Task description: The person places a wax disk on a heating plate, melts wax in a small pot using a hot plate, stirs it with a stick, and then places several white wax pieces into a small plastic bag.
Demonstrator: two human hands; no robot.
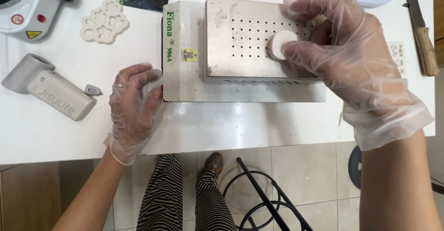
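— What's biggest here?
— The white surface point(231, 124), above a tiled floor. On it sits a white machine point(185, 81) topped by a perforated metal plate point(236, 37).
— And the hands?
— Both gloved. The right hand point(344, 46) pinches a small white disc point(279, 44) against the plate; the left hand point(133, 104), fingers curled, rests against the machine's left end.
— Around them?
— A grey handheld fan point(46, 88), a white mould point(104, 21), a knife point(423, 32) at right.
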